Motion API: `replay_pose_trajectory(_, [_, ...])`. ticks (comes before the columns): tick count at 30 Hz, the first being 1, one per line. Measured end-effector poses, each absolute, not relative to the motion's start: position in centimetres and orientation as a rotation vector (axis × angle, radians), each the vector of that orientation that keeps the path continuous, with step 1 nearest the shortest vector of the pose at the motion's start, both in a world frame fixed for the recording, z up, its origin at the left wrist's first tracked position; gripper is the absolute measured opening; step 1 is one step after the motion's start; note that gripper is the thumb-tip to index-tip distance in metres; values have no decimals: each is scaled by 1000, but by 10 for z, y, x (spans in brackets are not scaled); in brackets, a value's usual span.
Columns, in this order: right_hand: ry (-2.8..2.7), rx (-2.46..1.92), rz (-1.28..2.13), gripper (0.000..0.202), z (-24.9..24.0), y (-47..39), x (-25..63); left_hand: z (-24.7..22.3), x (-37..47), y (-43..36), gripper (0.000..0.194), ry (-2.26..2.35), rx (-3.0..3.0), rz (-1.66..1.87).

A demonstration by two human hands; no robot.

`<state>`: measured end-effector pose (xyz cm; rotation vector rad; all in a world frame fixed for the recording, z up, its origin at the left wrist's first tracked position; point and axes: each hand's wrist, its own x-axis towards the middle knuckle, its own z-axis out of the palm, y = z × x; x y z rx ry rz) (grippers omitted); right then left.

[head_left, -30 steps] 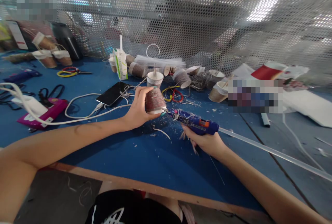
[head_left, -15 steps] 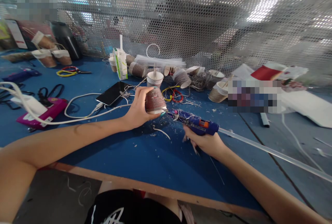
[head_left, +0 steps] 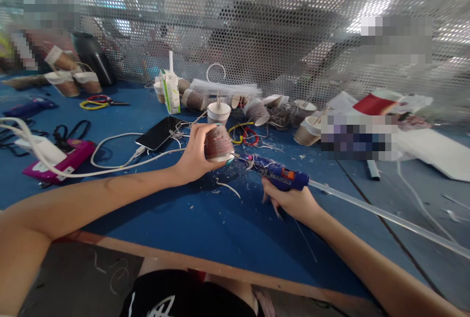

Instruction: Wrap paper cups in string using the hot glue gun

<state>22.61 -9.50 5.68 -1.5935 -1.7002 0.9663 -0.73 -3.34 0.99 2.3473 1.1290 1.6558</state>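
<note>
My left hand grips a paper cup wound with brown twine, its white rim turned downward. Thumb and fingers press on opposite ends of it. In my right hand is a blue glue gun with an orange switch and bits of fibre stuck along its barrel. Its nozzle points left and meets or nearly meets the cup's lower right edge. A long clear glue stick runs out of the gun's back to the right. Behind the held cup stands a white cup with sticks in it.
Red and yellow scissors lie behind my hands. A phone with a white cable, a magenta power strip and a drink carton are to the left. Several twine-wrapped cups line the perforated metal screen.
Almost nothing has changed. The view has shifted very slightly; the cup and glue gun keep the same position against each other.
</note>
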Motion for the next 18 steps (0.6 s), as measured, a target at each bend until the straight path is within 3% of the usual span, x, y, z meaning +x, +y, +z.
replay_pose_trajectory(13, [-1712,-1726,929,30,58,-85,238,14,-7,-40,77,1042,2365,1684])
replay_pose_trajectory(15, [-1774,-1728,813,30,65,-80,247,14,-7,-42,78,1024,2339,1723])
replay_pose_trajectory(18, [-2003,-1659,377,40,74,-67,268,13,-8,-41,82,1071,2299,1748])
